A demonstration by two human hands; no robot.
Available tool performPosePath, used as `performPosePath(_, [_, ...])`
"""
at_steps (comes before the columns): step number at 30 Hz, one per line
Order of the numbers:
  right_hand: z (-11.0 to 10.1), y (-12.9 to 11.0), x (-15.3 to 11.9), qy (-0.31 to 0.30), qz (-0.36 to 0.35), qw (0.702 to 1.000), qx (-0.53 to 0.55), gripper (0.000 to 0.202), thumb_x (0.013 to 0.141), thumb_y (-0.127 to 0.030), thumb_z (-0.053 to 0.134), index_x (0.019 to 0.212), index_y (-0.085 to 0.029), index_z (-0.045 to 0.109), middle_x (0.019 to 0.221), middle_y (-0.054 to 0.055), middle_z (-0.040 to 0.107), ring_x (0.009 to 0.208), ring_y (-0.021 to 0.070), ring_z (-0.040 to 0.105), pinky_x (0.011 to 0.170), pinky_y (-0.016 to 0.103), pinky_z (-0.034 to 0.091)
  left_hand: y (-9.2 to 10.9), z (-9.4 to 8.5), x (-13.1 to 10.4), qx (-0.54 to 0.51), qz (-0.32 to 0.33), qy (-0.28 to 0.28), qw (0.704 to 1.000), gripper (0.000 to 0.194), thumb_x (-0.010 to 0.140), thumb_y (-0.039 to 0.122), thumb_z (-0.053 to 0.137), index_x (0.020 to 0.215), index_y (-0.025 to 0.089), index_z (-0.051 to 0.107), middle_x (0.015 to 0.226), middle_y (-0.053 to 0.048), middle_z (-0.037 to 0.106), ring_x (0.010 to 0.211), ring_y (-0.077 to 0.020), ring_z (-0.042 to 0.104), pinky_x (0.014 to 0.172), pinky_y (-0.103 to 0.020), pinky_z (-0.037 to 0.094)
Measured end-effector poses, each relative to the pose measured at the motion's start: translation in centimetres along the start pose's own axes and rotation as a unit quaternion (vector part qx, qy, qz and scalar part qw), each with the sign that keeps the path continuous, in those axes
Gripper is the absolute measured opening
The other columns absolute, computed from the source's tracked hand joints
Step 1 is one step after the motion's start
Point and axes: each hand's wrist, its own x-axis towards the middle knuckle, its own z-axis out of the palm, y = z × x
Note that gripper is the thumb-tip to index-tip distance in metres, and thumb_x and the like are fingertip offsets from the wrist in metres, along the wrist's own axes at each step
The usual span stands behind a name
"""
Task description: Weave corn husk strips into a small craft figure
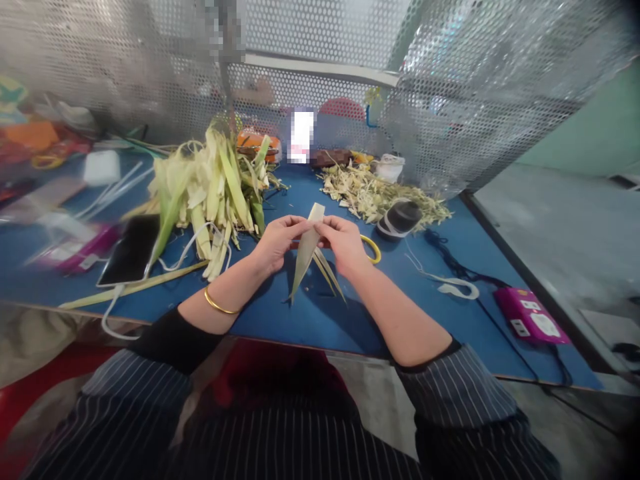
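Both hands meet over the middle of the blue table, pinching a pale green corn husk [306, 252] between thumbs and fingers. My left hand [281, 241] grips its left edge, and my right hand [345, 243] has the right edge near the top. The husk's wide end points up and away from me, and its tip hangs toward me. Narrow split strips [327, 270] dangle below my right hand. Yellow scissor-like handles [373, 249] show partly behind my right wrist. Beyond my left hand lies a big heap of corn husks [215, 180].
A pile of husk scraps [360, 190] lies at the back right beside a black spool [399, 219]. A phone [131, 250] with a white cable lies at left. A magenta box [531, 315] stands at right near dark cords. A perforated metal screen [320, 73] closes the back.
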Motion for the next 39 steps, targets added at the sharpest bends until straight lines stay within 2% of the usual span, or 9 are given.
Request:
performPosePath(10, [0.2, -0.1, -0.4, -0.013, 0.012, 1.0, -0.02, 0.022, 0.066, -0.037, 0.073, 0.072, -0.02, 0.061, 0.068, -0.002, 0.06, 0.061, 0.0093, 0.05, 0.059, 0.025, 0.042, -0.5, 0.0, 0.3, -0.043, -0.022, 0.015, 0.999, 0.015, 0.068, 0.024, 0.074, 0.068, 0.014, 0.064, 0.063, 0.0, 0.062, 0.056, -0.0086, 0.056, 0.057, -0.022, 0.044])
performPosePath(19, [0.3, 0.6, -0.4, -0.013, 0.03, 0.999, 0.018, 0.02, 0.066, -0.033, 0.074, 0.064, -0.019, 0.06, 0.061, -0.004, 0.054, 0.056, 0.0076, 0.044, 0.056, 0.025, 0.037, -1.0, -0.2, 0.6, -0.052, -0.062, 0.019, 0.997, 0.015, 0.07, 0.026, 0.075, 0.071, 0.015, 0.065, 0.065, -0.002, 0.064, 0.058, -0.0106, 0.057, 0.059, -0.024, 0.045])
performPosePath(25, [0.1, 0.9, -0.1, -0.056, 0.047, 0.996, 0.053, 0.026, 0.062, -0.038, 0.077, 0.065, -0.02, 0.06, 0.061, -0.004, 0.054, 0.057, 0.009, 0.045, 0.058, 0.026, 0.039, -0.6, 0.1, 0.3, -0.069, -0.08, -0.019, 0.994, 0.009, 0.077, 0.022, 0.068, 0.074, 0.013, 0.066, 0.066, -0.003, 0.064, 0.059, -0.0111, 0.059, 0.062, -0.024, 0.047])
performPosePath(30, [0.0, 1.3, 0.1, -0.083, 0.049, 0.994, 0.049, 0.029, 0.062, -0.043, 0.077, 0.065, -0.021, 0.059, 0.064, -0.001, 0.057, 0.061, 0.0121, 0.05, 0.063, 0.029, 0.043, -0.2, 0.4, 0.1, -0.065, -0.087, -0.014, 0.994, 0.01, 0.08, 0.019, 0.065, 0.072, 0.013, 0.066, 0.062, -0.001, 0.062, 0.055, -0.0098, 0.057, 0.058, -0.023, 0.045])
performPosePath(39, [0.1, 1.4, 0.0, -0.059, 0.046, 0.996, 0.038, 0.03, 0.062, -0.044, 0.077, 0.063, -0.021, 0.058, 0.062, -0.002, 0.056, 0.058, 0.0112, 0.048, 0.061, 0.029, 0.042, -0.2, 0.6, 0.0, -0.038, -0.079, -0.005, 0.996, 0.012, 0.082, 0.019, 0.063, 0.073, 0.012, 0.065, 0.062, -0.003, 0.062, 0.053, -0.0098, 0.056, 0.056, -0.024, 0.043])
